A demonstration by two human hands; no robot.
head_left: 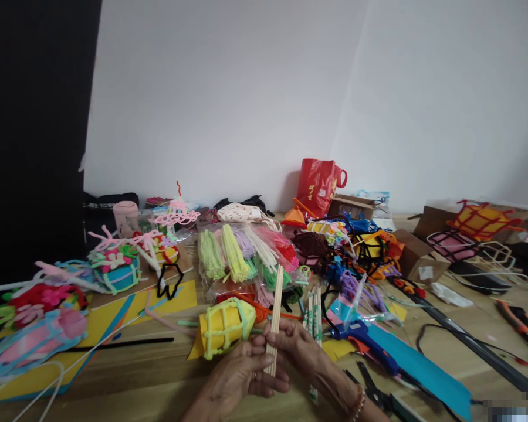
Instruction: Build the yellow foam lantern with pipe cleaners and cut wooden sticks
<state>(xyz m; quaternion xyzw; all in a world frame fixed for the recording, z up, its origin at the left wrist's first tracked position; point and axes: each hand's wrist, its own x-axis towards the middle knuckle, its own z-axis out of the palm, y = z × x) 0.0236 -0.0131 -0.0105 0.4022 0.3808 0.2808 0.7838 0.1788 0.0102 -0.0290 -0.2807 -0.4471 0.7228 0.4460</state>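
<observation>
Several pale wooden chopsticks (276, 305) stand bunched side by side, nearly upright, in front of me. My left hand (250, 369) holds the lower part from the left, thumb across them and fingers behind. From the other side my right hand (295, 347) pinches the bunch around its middle. Just beyond my left hand lies a yellow lantern-like shape (225, 328) with a light green pipe-cleaner frame. To the right of the chopsticks are slim paper-wrapped sticks (315, 316) with green print.
Bagged pipe-cleaner bundles (233, 252) lie ahead. A blue glue gun (365, 340) and black-handled pliers (374, 387) are right of my hands. Decorated lanterns (117, 272) crowd the left. A red bag (317, 187) stands by the wall; orange-handled pliers (519, 322) lie far right.
</observation>
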